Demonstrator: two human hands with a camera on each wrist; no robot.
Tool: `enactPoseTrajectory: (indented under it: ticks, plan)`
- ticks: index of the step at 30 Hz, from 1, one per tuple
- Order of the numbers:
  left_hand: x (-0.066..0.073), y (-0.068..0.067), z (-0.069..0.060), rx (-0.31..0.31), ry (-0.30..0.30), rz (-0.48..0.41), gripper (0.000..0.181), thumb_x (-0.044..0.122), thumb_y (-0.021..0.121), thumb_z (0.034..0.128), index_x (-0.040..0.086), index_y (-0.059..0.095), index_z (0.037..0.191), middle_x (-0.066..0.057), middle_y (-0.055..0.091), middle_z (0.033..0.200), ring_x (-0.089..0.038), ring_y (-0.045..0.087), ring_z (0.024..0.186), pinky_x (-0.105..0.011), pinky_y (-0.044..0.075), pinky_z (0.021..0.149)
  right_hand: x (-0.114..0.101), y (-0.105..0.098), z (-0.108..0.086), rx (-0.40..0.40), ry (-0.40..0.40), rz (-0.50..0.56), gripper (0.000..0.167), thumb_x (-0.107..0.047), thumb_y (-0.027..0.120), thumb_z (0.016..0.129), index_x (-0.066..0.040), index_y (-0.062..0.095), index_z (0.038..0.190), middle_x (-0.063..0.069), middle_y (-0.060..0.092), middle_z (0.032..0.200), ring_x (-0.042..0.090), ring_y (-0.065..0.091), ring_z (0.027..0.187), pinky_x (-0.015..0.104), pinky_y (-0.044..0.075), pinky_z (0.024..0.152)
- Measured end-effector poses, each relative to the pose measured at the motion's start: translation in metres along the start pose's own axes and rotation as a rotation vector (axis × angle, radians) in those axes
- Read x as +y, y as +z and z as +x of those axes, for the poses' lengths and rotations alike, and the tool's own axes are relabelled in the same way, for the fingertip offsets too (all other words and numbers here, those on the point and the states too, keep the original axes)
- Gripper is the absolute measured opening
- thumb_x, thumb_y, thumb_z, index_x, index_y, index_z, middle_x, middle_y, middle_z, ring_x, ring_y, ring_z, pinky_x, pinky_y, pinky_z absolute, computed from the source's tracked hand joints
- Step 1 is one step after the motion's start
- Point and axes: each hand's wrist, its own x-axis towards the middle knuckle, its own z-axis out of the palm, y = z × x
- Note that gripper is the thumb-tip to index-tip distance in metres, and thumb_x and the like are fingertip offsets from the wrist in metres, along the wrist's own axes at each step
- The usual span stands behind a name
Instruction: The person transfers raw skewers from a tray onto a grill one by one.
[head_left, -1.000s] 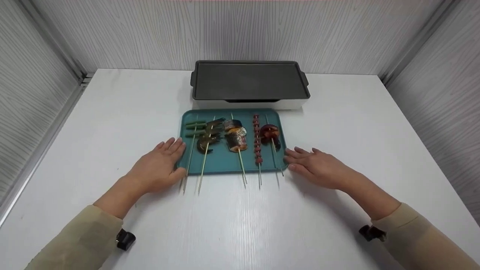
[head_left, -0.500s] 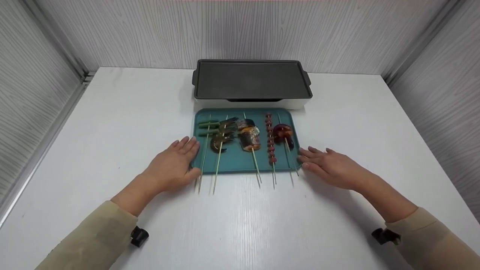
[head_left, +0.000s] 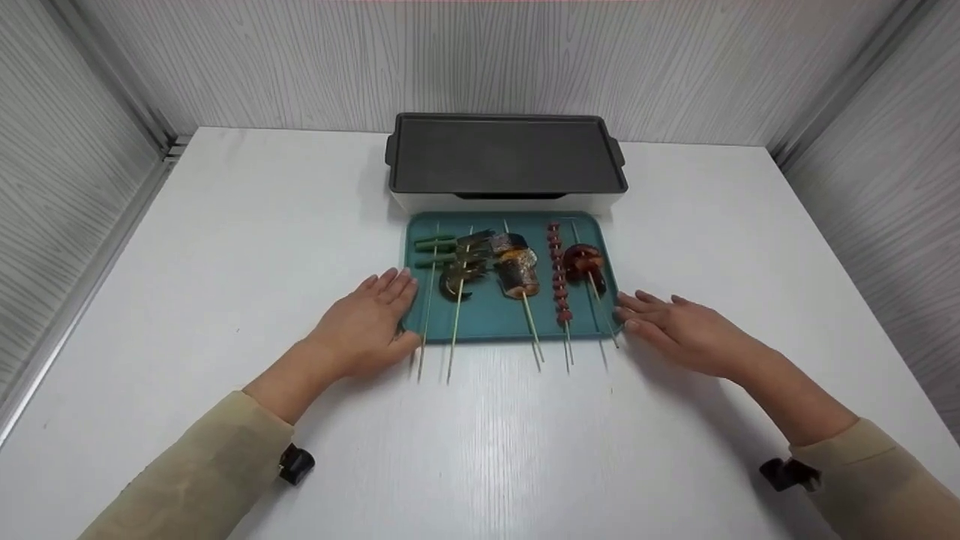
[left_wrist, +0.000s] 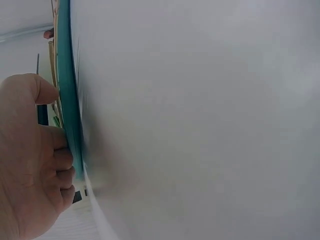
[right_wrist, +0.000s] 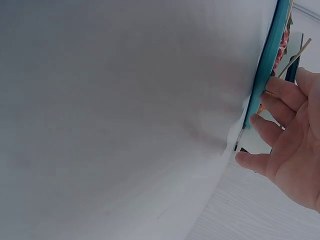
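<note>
A teal tray (head_left: 487, 322) lies on the white table in the head view. It carries skewers: green vegetable pieces (head_left: 435, 244), shrimp (head_left: 455, 281), fish chunks (head_left: 517, 274), small red pieces (head_left: 559, 277) and dark red curled pieces (head_left: 585, 264). Their sticks reach past the tray's front edge. My left hand (head_left: 365, 326) touches the tray's left side with extended fingers, its thumb by the front left corner. At the right side, the fingertips of my right hand (head_left: 686, 337) touch the rim. In both wrist views, the fingers meet the tray's side wall.
A dark griddle plate (head_left: 506, 154) on a white base stands directly behind the tray, near the back wall. Grey wood-grain panels (head_left: 487, 60) enclose the table (head_left: 480, 450) at the back and sides. A black device (head_left: 296, 463) hangs at the left sleeve.
The tray with its skewers has slid to the right, both hands moving along with it at its sides. It now sits more centrally in front of the griddle.
</note>
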Motion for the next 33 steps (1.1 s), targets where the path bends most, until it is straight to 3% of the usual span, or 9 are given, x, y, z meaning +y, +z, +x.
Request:
enactPoseTrajectory:
  ticks: [12,23,28,33]
  plan:
    - [-0.003,-0.001,0.003,0.021,0.051,0.044,0.091,0.060,0.045,0.1054,-0.007,0.026,0.164,-0.023,0.021,0.172,-0.039,0.015,0.161,-0.051,0.015,0.130,-0.005,-0.005,-0.006,0.003,0.021,0.007,0.053,-0.038,0.040,0.117,-0.005,0.053,0.156,0.012,0.042,0.165,0.040,0.036,0.154,0.070,0.024,0.121]
    - [-0.011,0.006,-0.002,0.036,0.009,0.005,0.093,0.070,0.046,0.1036,0.003,0.031,0.166,-0.018,0.016,0.175,-0.035,0.012,0.163,-0.053,0.014,0.130,-0.004,0.004,-0.003,0.014,0.032,0.054,0.053,-0.039,0.039,0.117,-0.005,0.053,0.156,0.011,0.041,0.166,0.040,0.035,0.154,0.069,0.023,0.122]
    - [-0.010,0.006,-0.001,0.032,0.021,-0.021,0.095,0.070,0.046,0.1038,0.000,0.029,0.166,-0.020,0.016,0.174,-0.036,0.014,0.162,-0.055,0.015,0.129,-0.004,0.005,-0.004,0.046,0.059,0.110,0.054,-0.041,0.040,0.117,-0.006,0.055,0.155,0.010,0.043,0.165,0.038,0.035,0.155,0.068,0.023,0.122]
    - [-0.009,0.003,0.002,0.024,0.020,-0.012,0.095,0.070,0.047,0.1037,0.000,0.030,0.166,-0.021,0.018,0.174,-0.037,0.016,0.161,-0.060,0.016,0.128,-0.009,0.006,-0.003,0.124,0.092,0.202,0.054,-0.041,0.047,0.115,-0.004,0.055,0.154,0.012,0.051,0.159,0.036,0.042,0.151,0.062,0.033,0.120]
